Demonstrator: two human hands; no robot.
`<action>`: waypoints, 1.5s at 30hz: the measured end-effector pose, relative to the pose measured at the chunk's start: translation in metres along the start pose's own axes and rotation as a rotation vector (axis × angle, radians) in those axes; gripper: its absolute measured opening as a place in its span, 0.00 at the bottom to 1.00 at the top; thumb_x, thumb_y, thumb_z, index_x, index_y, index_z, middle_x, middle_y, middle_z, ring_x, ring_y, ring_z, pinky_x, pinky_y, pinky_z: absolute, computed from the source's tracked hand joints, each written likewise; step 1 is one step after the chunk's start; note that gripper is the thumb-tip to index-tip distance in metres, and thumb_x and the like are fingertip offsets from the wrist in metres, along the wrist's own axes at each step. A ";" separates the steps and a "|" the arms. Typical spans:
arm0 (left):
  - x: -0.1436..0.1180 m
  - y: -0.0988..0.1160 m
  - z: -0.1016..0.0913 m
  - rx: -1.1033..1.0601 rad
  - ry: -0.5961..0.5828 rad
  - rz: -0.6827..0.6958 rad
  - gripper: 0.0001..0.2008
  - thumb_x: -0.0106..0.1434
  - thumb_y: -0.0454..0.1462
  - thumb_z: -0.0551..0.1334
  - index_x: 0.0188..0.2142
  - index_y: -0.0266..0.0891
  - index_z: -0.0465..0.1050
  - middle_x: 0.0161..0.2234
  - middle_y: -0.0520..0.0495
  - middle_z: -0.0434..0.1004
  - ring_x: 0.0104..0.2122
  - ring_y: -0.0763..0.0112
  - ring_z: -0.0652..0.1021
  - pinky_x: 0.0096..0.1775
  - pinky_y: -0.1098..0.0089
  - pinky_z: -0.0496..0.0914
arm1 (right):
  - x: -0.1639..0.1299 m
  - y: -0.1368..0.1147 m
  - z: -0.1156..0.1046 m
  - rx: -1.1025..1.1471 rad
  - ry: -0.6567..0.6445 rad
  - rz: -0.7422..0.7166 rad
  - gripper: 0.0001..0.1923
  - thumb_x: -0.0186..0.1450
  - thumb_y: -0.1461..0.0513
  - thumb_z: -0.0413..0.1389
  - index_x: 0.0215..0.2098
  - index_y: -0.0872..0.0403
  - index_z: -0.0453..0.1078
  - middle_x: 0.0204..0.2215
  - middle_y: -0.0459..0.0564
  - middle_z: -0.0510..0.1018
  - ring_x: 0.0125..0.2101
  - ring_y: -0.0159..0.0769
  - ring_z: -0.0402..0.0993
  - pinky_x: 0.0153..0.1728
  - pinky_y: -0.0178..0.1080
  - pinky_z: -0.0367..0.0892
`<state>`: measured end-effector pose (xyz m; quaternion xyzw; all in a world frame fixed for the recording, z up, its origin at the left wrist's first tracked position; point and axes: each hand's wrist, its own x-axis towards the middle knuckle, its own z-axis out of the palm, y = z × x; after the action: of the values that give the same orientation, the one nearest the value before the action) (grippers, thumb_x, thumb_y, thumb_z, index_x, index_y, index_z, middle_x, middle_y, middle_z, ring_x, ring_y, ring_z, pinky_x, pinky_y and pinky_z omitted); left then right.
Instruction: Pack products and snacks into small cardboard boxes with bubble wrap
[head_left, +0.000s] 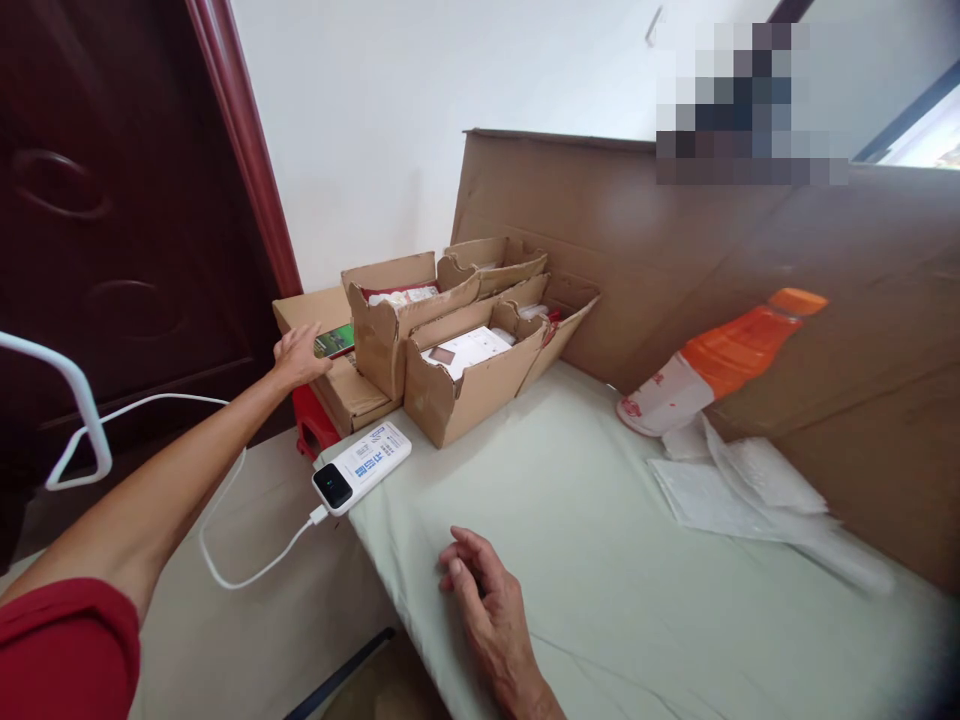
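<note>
My left hand (300, 355) is stretched far out to the left, its thumb and fingers closed on the near end of a smartphone (335, 341) with a green lit screen. The phone is at the cardboard box (360, 397) beside the divided bins; the hand hides its near end. My right hand (487, 610) rests over the pale green cloth (570, 530) near the front edge, its fingers loosely curled and apart, holding nothing. A white power bank (367, 465) with blue print lies on the cloth between my hands, a white cable (259, 575) plugged into it.
Cardboard bins (480, 390) hold a white box (472, 350) and small packets. An orange drink bottle (724, 360) leans against the tall cardboard panel (600, 210). Clear plastic bags (750, 490) lie below it. A red stool (313, 425) shows beneath the box.
</note>
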<state>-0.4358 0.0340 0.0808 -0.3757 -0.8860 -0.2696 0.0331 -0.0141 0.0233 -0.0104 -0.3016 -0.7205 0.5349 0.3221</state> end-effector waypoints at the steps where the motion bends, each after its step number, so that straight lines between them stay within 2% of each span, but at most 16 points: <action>1: -0.014 0.006 0.001 0.007 0.024 0.032 0.36 0.53 0.39 0.62 0.63 0.34 0.63 0.61 0.31 0.68 0.63 0.39 0.64 0.62 0.46 0.57 | 0.000 0.000 0.000 -0.001 -0.005 -0.003 0.18 0.71 0.52 0.52 0.53 0.54 0.72 0.34 0.51 0.81 0.27 0.33 0.77 0.31 0.34 0.74; 4: -0.072 0.023 0.003 0.015 0.045 0.141 0.33 0.58 0.40 0.56 0.63 0.36 0.61 0.56 0.36 0.72 0.58 0.48 0.70 0.62 0.50 0.57 | -0.001 0.000 0.001 -0.004 -0.014 -0.012 0.17 0.71 0.55 0.52 0.53 0.54 0.71 0.34 0.50 0.80 0.27 0.32 0.76 0.31 0.33 0.74; 6: -0.114 0.031 0.004 0.016 -0.013 0.220 0.29 0.59 0.43 0.57 0.59 0.38 0.66 0.49 0.40 0.76 0.53 0.51 0.74 0.59 0.53 0.61 | -0.001 0.000 0.002 -0.009 -0.017 -0.026 0.16 0.71 0.56 0.51 0.53 0.54 0.71 0.34 0.50 0.80 0.27 0.31 0.76 0.31 0.33 0.73; 8: -0.149 0.035 0.006 0.046 -0.105 0.291 0.31 0.58 0.48 0.60 0.58 0.38 0.67 0.48 0.40 0.77 0.50 0.50 0.75 0.57 0.54 0.63 | -0.001 0.000 0.002 -0.019 -0.025 -0.034 0.15 0.71 0.57 0.51 0.53 0.54 0.70 0.34 0.50 0.80 0.28 0.31 0.76 0.31 0.33 0.73; 10: -0.171 0.037 0.008 0.122 -0.218 0.334 0.37 0.57 0.51 0.63 0.62 0.37 0.64 0.51 0.37 0.76 0.51 0.48 0.75 0.54 0.53 0.64 | -0.001 0.000 0.002 -0.030 -0.033 -0.038 0.15 0.71 0.58 0.51 0.53 0.54 0.70 0.34 0.50 0.80 0.27 0.31 0.76 0.30 0.33 0.72; 12: -0.180 0.040 0.011 0.196 -0.300 0.343 0.39 0.58 0.50 0.63 0.65 0.36 0.60 0.52 0.35 0.75 0.51 0.46 0.74 0.52 0.52 0.65 | -0.001 -0.001 0.002 -0.041 -0.034 -0.044 0.15 0.70 0.58 0.50 0.53 0.54 0.69 0.34 0.50 0.80 0.27 0.31 0.75 0.30 0.33 0.72; 16: -0.175 0.045 0.017 0.229 -0.318 0.330 0.39 0.58 0.43 0.62 0.66 0.33 0.57 0.48 0.33 0.76 0.49 0.45 0.75 0.50 0.54 0.67 | 0.000 -0.001 0.004 -0.055 -0.039 -0.064 0.16 0.70 0.59 0.50 0.53 0.55 0.69 0.34 0.50 0.80 0.27 0.31 0.75 0.29 0.33 0.71; 20: -0.165 0.050 0.026 0.223 -0.299 0.331 0.42 0.56 0.40 0.63 0.67 0.30 0.53 0.51 0.32 0.75 0.51 0.46 0.74 0.52 0.56 0.67 | 0.000 -0.001 0.005 -0.066 -0.045 -0.084 0.16 0.69 0.59 0.50 0.52 0.55 0.68 0.34 0.50 0.80 0.27 0.31 0.75 0.30 0.33 0.70; 27: -0.152 0.062 0.039 0.156 -0.255 0.333 0.42 0.55 0.39 0.63 0.67 0.27 0.54 0.53 0.29 0.75 0.52 0.45 0.75 0.52 0.55 0.68 | -0.001 0.001 0.006 -0.112 -0.036 -0.090 0.16 0.69 0.60 0.49 0.53 0.55 0.68 0.34 0.49 0.80 0.28 0.32 0.75 0.30 0.34 0.69; 32: -0.138 0.068 0.037 0.128 -0.251 0.340 0.39 0.52 0.41 0.64 0.63 0.33 0.59 0.52 0.34 0.76 0.50 0.47 0.76 0.49 0.57 0.71 | 0.000 0.003 0.006 -0.103 -0.040 -0.091 0.16 0.69 0.60 0.49 0.53 0.54 0.69 0.35 0.49 0.80 0.29 0.32 0.75 0.32 0.34 0.70; 45: -0.139 0.060 0.050 0.144 -0.241 0.345 0.42 0.51 0.40 0.64 0.65 0.31 0.57 0.53 0.33 0.75 0.53 0.47 0.75 0.51 0.58 0.70 | -0.001 0.001 0.006 -0.110 -0.046 -0.105 0.16 0.69 0.61 0.50 0.53 0.54 0.69 0.35 0.48 0.80 0.31 0.32 0.76 0.33 0.33 0.69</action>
<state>-0.2879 0.0036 0.0289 -0.5477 -0.8232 -0.1493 -0.0006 -0.0177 0.0196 -0.0132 -0.2684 -0.7708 0.4836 0.3162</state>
